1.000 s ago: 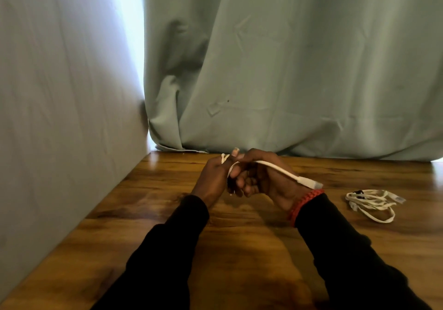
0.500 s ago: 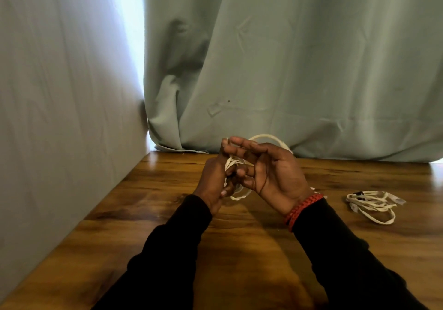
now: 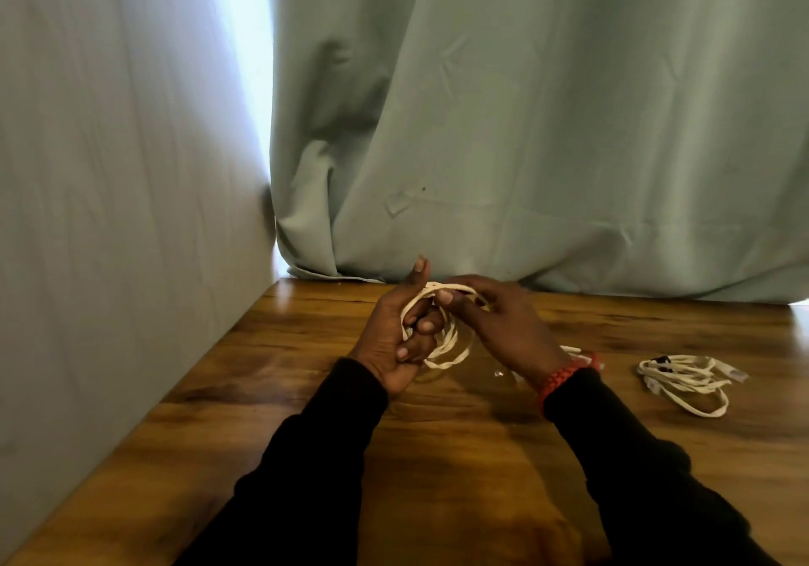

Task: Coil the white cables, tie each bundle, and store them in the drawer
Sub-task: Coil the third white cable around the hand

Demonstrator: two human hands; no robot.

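Both hands meet above the far middle of the wooden desk (image 3: 437, 456), working one white cable (image 3: 442, 348) between them. The left hand (image 3: 400, 338) stands with its palm turned inward and thumb pointing up; its fingers curl shut around several loops of the cable, which hang out below the fist as a rough oval just above the desk top. The right hand (image 3: 499, 324) reaches in from the other side, back of the hand toward the camera, and its grip is pinched closed on the strand that arches over the top of the coil, right beside the left thumb. A further length of the same cable trails out behind the right wrist, past a red braided bracelet (image 3: 564, 375), and lies on the desk. Both forearms are in black sleeves (image 3: 634, 469). Well apart to the right, a second white cable bundle (image 3: 687, 379) lies loose on the desk, its loops spread flat with a small dark piece at its left end. A pale green curtain (image 3: 525, 127) hangs along the back edge of the desk, and a pale fabric panel (image 3: 109, 215) runs down the left side
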